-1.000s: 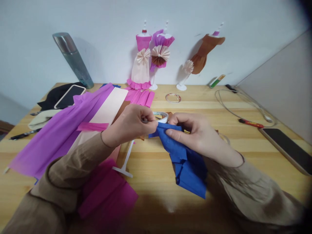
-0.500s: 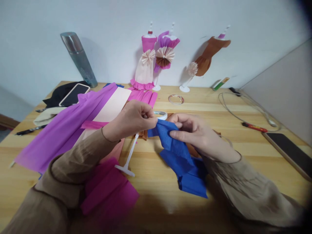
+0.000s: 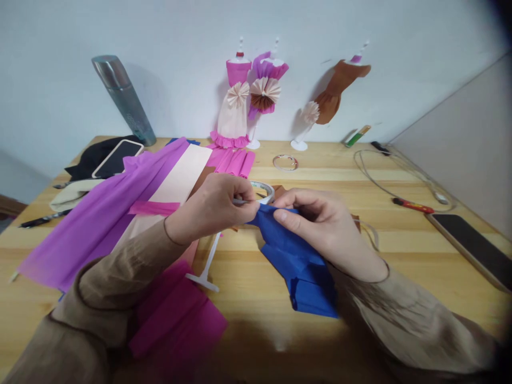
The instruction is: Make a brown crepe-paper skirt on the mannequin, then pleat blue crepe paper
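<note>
A strip of blue crepe paper point(image 3: 298, 256) hangs between my hands above the table, its lower end spread towards me. My left hand point(image 3: 224, 201) pinches its narrow upper end, where a whitish edge shows by the fingertips. With thumb and fingers, my right hand point(image 3: 320, 224) grips the same paper a little to the right. Just behind the fingertips lies a roll of white tape point(image 3: 264, 191), partly hidden. Below my left wrist a white doll stand point(image 3: 206, 274) lies tilted, its upper part covered by my hand.
Purple crepe paper point(image 3: 104, 213) and magenta crepe paper point(image 3: 180, 314) lie at the left. Several dressed mini mannequins, one in brown point(image 3: 332, 96), stand by the wall near a tilted bottle point(image 3: 124, 98). A phone point(image 3: 472, 248), a red-handled tool point(image 3: 412, 205) and a cable point(image 3: 372, 176) are on the right.
The blue paper's upper end is drawn straighter between my hands. My right fingers have shifted slightly left along it, and more of the tape roll shows. The view has moved slightly.
</note>
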Demonstrator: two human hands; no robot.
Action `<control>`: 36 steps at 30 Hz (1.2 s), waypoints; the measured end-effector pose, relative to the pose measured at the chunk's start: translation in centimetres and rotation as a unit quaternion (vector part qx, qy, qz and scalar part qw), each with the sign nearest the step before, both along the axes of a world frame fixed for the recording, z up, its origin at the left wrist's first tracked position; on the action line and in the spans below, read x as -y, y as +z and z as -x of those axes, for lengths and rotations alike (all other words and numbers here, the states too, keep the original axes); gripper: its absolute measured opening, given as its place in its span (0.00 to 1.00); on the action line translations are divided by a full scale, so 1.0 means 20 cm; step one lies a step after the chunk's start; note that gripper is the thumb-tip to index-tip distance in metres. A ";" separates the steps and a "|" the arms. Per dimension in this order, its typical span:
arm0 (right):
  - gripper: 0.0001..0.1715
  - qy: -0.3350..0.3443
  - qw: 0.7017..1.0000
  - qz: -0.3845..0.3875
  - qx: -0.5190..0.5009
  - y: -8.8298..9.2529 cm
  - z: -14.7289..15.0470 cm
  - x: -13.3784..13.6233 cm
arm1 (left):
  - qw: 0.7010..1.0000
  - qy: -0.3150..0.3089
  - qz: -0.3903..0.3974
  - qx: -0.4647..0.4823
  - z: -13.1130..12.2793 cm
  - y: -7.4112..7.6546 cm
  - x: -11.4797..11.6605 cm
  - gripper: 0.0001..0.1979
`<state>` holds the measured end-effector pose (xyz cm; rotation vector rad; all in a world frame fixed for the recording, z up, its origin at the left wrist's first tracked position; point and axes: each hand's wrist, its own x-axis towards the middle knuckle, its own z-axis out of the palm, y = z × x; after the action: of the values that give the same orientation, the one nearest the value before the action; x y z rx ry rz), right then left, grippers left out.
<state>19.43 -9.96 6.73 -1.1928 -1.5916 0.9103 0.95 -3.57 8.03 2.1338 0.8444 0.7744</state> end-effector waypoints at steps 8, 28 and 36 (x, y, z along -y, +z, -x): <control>0.05 -0.051 0.994 -0.078 0.054 -0.02 0.01 0.00 | 1.000 -0.018 0.004 0.019 -0.01 -0.02 0.01 0.09; 0.10 -0.107 0.967 -0.166 0.160 -0.03 0.04 0.01 | 0.999 -0.024 -0.045 0.015 -0.02 -0.03 0.03 0.09; 0.12 -0.125 0.970 -0.149 0.146 -0.05 0.04 0.01 | 0.999 -0.040 -0.010 0.010 -0.02 0.01 0.05 0.07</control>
<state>18.63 -10.10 5.65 -1.3133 -1.6882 0.3295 1.36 -4.67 8.32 2.1603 0.7384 0.7632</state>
